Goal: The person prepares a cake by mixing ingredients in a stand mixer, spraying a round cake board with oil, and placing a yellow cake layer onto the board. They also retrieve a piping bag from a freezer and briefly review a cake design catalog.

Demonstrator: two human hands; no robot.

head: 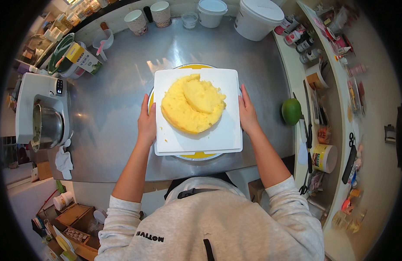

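A white square cake board (201, 143) is held level between both hands, over a round turntable or pan with a yellow surface (201, 155) whose rims show behind and in front. On the board lies a yellow sponge cake (191, 107), broken and uneven, with a loose piece on top and crumbs around it. My left hand (147, 119) grips the board's left edge, thumb up along the side. Its right edge is in my right hand (248, 112). The fingers beneath the board are hidden.
A stand mixer with a steel bowl (51, 125) stands left, near a white cloth (63, 163). Paper cups (135, 22) and lidded white tubs (259, 19) line the back. On the right are a green mango (291, 112), a spatula (302, 151), long knives and shelves (295, 75) of bottles.
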